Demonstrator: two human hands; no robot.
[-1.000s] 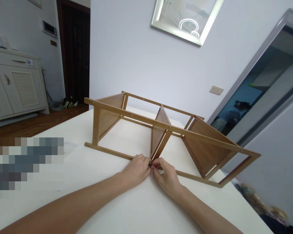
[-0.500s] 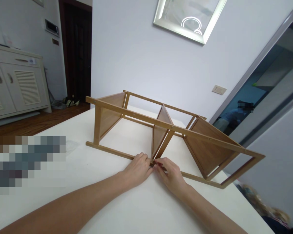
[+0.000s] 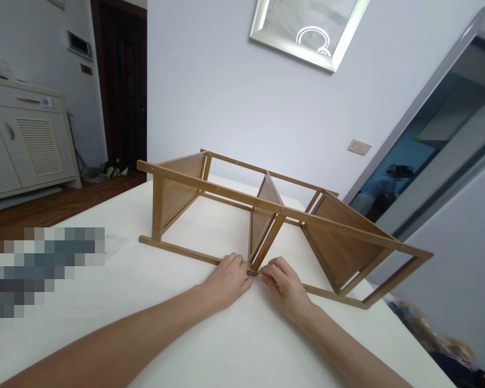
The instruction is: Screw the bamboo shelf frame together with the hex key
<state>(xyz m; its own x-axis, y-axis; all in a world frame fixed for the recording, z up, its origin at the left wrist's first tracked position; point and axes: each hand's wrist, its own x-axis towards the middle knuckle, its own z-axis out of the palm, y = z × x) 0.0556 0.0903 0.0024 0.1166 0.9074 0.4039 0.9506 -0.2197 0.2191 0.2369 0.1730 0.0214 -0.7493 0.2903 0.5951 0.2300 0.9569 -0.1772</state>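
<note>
A white counter (image 3: 226, 350) is topped by a wooden frame (image 3: 282, 209), laid on its side and crossed by a middle panel (image 3: 263, 214). Near that panel, the lower front rail (image 3: 186, 252) is clasped by the fingers of the left hand (image 3: 227, 280); beside them, those of the right hand (image 3: 286, 286) are pinched together, whether on anything cannot be told

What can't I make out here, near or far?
All in the head view:
Part of the lower front rail of the wooden frame: hidden by the left hand and right hand.
Anything the right hand may pinch: too small, covered by its grip.
Top of the wall picture: cut off by the upper edge.
Whatever is at the left of the table: masked by pixel blocks.
</note>
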